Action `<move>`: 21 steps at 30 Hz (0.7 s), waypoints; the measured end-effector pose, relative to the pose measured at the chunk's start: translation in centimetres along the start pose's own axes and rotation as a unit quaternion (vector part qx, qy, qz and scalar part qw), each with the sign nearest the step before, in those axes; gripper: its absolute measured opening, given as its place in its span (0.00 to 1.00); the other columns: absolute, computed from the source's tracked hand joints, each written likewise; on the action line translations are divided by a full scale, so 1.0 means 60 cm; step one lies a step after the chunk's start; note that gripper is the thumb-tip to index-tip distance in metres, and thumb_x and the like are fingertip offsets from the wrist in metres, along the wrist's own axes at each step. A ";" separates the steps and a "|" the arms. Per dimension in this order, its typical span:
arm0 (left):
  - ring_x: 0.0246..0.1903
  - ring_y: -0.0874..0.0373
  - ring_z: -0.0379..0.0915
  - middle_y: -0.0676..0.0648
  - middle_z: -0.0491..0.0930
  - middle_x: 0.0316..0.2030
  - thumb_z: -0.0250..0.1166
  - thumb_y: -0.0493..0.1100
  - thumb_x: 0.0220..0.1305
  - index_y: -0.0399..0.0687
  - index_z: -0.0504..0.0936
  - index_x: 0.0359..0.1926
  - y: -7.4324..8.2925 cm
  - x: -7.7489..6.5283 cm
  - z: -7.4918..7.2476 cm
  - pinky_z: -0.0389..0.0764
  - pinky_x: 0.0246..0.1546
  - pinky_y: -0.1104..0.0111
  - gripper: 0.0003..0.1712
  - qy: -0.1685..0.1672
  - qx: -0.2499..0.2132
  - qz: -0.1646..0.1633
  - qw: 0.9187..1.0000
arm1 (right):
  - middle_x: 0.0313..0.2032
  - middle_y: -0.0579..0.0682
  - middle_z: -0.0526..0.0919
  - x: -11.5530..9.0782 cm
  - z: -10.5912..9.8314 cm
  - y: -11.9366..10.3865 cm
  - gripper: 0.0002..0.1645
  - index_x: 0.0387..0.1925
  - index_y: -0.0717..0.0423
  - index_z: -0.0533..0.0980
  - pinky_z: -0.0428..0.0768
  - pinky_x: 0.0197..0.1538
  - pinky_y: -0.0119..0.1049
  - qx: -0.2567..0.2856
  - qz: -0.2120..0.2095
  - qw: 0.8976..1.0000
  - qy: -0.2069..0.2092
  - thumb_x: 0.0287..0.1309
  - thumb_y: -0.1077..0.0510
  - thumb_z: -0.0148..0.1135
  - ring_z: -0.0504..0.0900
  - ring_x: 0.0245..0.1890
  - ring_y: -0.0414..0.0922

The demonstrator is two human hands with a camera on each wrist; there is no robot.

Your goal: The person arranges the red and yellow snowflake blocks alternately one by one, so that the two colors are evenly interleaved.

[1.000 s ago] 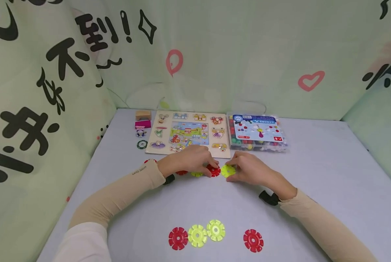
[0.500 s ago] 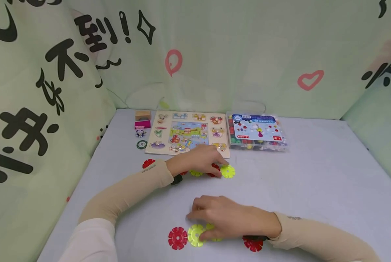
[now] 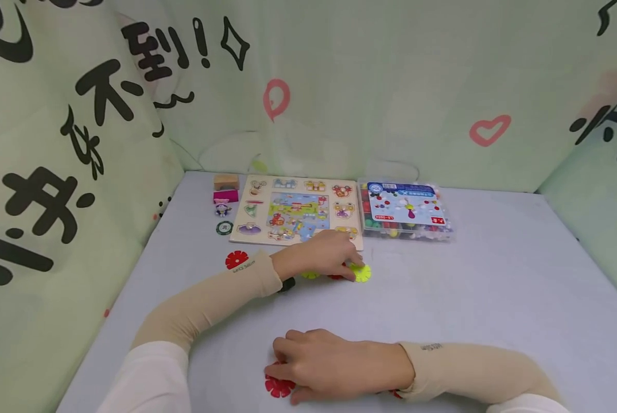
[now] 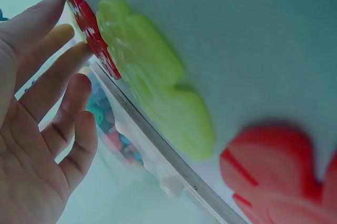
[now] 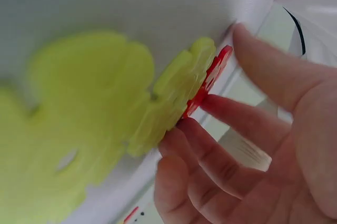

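Note:
My left hand is at the right end of a far row of flower-shaped slotted plastic discs. Its thumb and index finger straddle the end yellow disc. In the left wrist view, its fingers are loosely extended beside a red disc, with another yellow disc nearer. Near the front, my right hand reaches over a red disc. In the right wrist view, thumb and fingers are spread around that disc, fingertips right at its edge. Two yellow discs there are hidden by the hand in the head view.
Behind the far row are a wooden peg puzzle and a clear box of colored pieces. A small figure, blocks and a round token sit left. A red disc lies by the left sleeve.
My right hand has left the far yellow disc, come toward the front, then moved left over the near red disc. My left hand has shifted right to the end yellow disc.

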State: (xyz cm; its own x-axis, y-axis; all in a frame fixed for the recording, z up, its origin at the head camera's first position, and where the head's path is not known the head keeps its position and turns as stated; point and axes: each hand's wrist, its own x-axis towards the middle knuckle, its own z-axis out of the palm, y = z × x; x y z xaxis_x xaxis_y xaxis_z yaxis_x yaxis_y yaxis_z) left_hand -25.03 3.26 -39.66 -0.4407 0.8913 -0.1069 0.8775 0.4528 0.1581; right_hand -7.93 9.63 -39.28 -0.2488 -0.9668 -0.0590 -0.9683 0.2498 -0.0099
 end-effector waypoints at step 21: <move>0.36 0.66 0.71 0.60 0.83 0.49 0.62 0.62 0.59 0.68 0.80 0.54 0.008 0.004 -0.002 0.72 0.36 0.72 0.22 -0.013 0.021 -0.012 1.000 | 0.48 0.39 0.76 0.016 -0.010 0.009 0.22 0.52 0.42 0.77 0.69 0.45 0.14 0.160 -0.014 0.986 -0.048 0.54 0.48 0.67 0.73 0.45 0.27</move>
State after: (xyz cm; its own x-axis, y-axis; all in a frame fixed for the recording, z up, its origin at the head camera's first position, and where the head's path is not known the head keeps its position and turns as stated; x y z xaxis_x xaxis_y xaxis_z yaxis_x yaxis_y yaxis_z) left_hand -24.75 3.68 -39.48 -0.4577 0.8785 -0.1369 0.8739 0.4729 0.1128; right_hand -8.69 8.81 -38.77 -0.2032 -0.9678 -0.1484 -0.9134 0.2420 -0.3273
